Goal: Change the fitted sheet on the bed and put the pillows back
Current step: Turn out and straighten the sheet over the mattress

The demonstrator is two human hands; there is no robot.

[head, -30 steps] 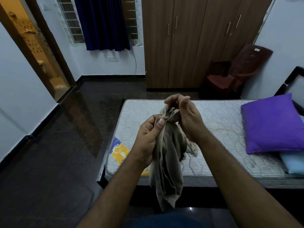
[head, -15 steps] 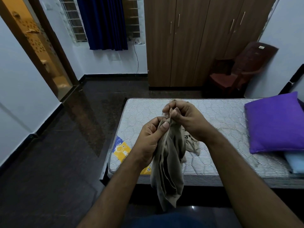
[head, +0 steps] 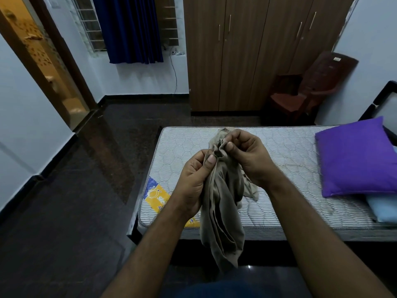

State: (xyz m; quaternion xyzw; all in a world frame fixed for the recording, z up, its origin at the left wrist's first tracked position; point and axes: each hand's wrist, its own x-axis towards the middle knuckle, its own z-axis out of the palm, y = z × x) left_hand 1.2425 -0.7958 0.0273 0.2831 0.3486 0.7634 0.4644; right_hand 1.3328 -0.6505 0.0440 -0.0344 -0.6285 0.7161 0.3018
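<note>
Head view, two hands, left [head: 193, 181] and right [head: 247, 155], each grip pinching one beige sheet [head: 223, 211], two pillows [head: 356, 158]

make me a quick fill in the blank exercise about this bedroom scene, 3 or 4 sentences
1. Both the left hand and the right hand grip a bunched ____ sheet.
2. The mattress has no ____ on it yet.
3. The purple pillow lies on top of a light ____ pillow.
4. A brown plastic ____ stands between the wardrobe and the wall.

Missing words: beige; sheet; blue; chair
</note>
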